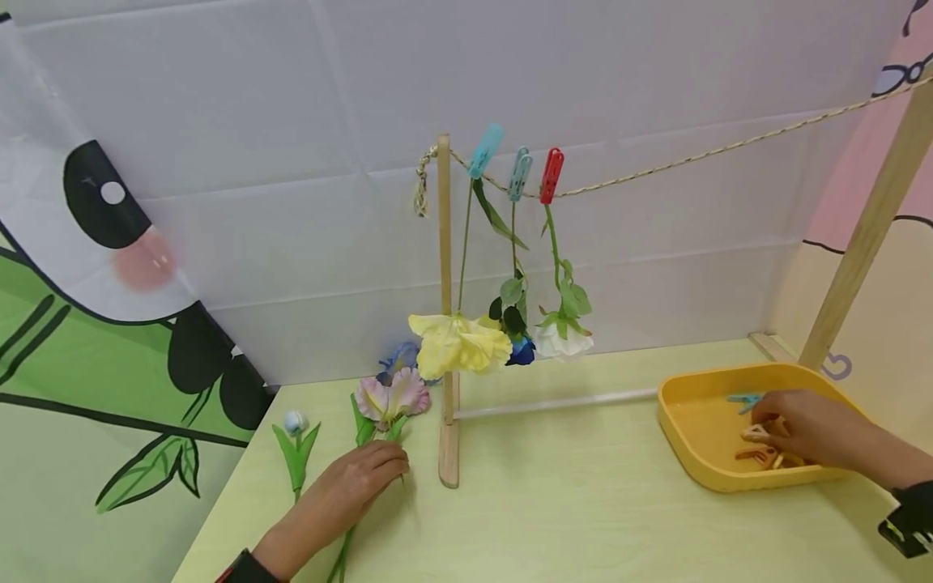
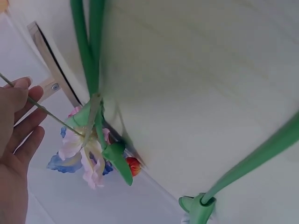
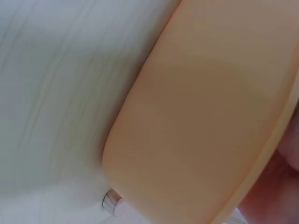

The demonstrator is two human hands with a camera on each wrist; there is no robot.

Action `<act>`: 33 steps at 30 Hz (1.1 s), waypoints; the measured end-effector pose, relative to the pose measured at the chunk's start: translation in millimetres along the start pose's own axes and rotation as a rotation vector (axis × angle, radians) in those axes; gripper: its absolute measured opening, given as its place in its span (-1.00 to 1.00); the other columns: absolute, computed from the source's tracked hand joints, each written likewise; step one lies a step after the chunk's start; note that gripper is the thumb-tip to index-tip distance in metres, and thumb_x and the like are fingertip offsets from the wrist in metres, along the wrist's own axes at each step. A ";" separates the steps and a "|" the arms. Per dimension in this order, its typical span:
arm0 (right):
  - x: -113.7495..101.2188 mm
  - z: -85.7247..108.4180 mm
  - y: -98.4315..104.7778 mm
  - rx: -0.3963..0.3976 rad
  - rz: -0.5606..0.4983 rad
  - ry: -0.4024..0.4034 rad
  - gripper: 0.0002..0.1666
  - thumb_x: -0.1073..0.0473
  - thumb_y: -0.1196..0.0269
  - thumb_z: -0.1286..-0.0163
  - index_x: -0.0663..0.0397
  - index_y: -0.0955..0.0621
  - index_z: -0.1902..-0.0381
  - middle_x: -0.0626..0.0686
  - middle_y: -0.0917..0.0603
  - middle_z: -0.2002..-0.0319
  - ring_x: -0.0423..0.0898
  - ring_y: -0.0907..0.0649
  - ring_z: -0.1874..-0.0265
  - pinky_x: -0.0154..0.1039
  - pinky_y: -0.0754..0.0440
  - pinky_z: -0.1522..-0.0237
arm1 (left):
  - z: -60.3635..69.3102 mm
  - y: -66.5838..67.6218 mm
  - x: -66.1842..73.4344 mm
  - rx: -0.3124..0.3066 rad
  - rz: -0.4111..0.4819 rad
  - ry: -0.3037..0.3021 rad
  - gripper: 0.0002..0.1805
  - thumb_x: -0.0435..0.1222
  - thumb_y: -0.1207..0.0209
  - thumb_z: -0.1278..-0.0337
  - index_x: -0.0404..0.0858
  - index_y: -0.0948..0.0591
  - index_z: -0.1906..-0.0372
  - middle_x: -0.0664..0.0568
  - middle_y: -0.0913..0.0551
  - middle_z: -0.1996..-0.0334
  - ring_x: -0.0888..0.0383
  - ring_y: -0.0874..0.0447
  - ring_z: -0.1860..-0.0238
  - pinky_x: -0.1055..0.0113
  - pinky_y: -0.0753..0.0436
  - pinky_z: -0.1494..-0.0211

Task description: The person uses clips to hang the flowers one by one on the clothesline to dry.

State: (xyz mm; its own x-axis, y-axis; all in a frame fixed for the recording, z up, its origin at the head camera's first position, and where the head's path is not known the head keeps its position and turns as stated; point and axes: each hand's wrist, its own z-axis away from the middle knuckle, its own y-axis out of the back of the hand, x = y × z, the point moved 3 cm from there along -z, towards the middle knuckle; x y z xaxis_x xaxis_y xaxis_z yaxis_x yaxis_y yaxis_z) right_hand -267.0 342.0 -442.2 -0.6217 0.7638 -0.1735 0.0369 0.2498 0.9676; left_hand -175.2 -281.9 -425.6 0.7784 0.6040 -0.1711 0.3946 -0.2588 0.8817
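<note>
Left hand: down at seven o'clock in the head view, this hand (image 1: 368,478) has thumb and fingers pinching a thin stem (image 2: 60,121).
Pink flower: on that stem, the pink flower (image 1: 397,397) opens at the hand's one o'clock; I can't tell whether its head rests on the table (image 1: 583,502).
Other blooms: a blue flower (image 1: 399,356) just behind the pink one, and a pale tulip (image 1: 295,422) apart at eight o'clock.
Right hand: over at four o'clock, this hand (image 1: 809,429) reaches into the yellow tray (image 1: 729,478), fingertips at a pale peg (image 1: 756,434); grasped or only touched, I can't tell.
Loose pegs: a teal peg (image 1: 745,400) at that hand's ten o'clock, a brown peg (image 1: 761,456) at its eight.
Rope: from the wooden post (image 1: 445,243), the rope (image 1: 641,173) climbs toward two o'clock.
Hung blooms: heads down near the clock's centre, left to right, a yellow flower (image 1: 459,344), dark-blue rose (image 1: 521,351) and white flower (image 1: 563,340), each pegged.
</note>
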 end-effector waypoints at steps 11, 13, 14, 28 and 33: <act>-9.3 0.0 5.9 0.167 0.045 -0.001 -0.72 0.19 -0.58 -0.12 -0.11 -0.69 0.28 -0.32 -0.61 0.37 -0.40 -0.51 0.41 -0.30 -0.67 0.39 | -11.4 27.0 -10.8 0.142 0.153 0.151 -0.82 -0.31 -0.25 -0.40 -0.19 -0.71 -0.02 0.05 -0.72 0.01 0.05 -0.73 -0.04 0.37 -0.70 -0.07; -12.7 -1.7 7.2 0.177 0.055 -0.002 -0.71 0.18 -0.59 -0.12 -0.10 -0.70 0.25 -0.31 -0.62 0.35 -0.38 -0.51 0.41 -0.28 -0.67 0.37 | -13.1 30.5 -11.8 0.160 0.198 0.170 -0.72 -0.18 -0.03 -0.55 -0.15 -0.70 -0.05 0.08 -0.71 -0.01 0.10 -0.72 -0.05 0.49 -0.65 -0.10; -14.7 -2.7 7.5 0.175 0.056 -0.006 -0.72 0.17 -0.58 -0.13 -0.09 -0.70 0.23 -0.30 -0.62 0.34 -0.36 -0.53 0.40 -0.27 -0.67 0.36 | -14.1 31.8 -12.1 0.169 0.216 0.173 -0.67 -0.14 0.04 -0.58 -0.14 -0.70 -0.06 0.09 -0.71 -0.01 0.11 -0.72 -0.05 0.52 -0.63 -0.10; -43.1 -27.5 -9.2 -0.016 -0.213 -0.012 -0.69 0.13 -0.42 -0.38 0.14 -0.70 0.00 -0.17 -0.66 0.28 -0.41 -0.55 0.55 -0.37 -0.66 0.47 | -16.6 31.1 -9.3 0.149 0.291 0.205 -0.74 -0.19 -0.03 -0.58 -0.14 -0.68 -0.08 0.09 -0.71 -0.02 0.12 -0.70 -0.08 0.61 -0.54 -0.18; -42.9 -28.2 -13.9 -0.080 -0.341 -0.047 -0.62 0.20 -0.40 -0.38 0.28 -0.64 -0.07 -0.15 -0.61 0.42 -0.36 -0.55 0.68 -0.37 -0.62 0.62 | -16.1 34.1 -8.5 0.200 0.276 0.207 -0.53 -0.63 -0.33 -0.13 -0.15 -0.69 -0.08 0.10 -0.72 -0.02 0.13 -0.71 -0.07 0.60 -0.56 -0.15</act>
State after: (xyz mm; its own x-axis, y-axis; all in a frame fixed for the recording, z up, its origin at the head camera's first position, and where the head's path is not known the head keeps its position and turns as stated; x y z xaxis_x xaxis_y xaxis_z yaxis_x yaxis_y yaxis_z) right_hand -263.0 289.0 -443.0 -0.5507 0.6717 -0.4955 -0.2295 0.4489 0.8636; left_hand -176.2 -283.8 -387.0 0.7618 0.6251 0.1703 0.2876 -0.5617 0.7757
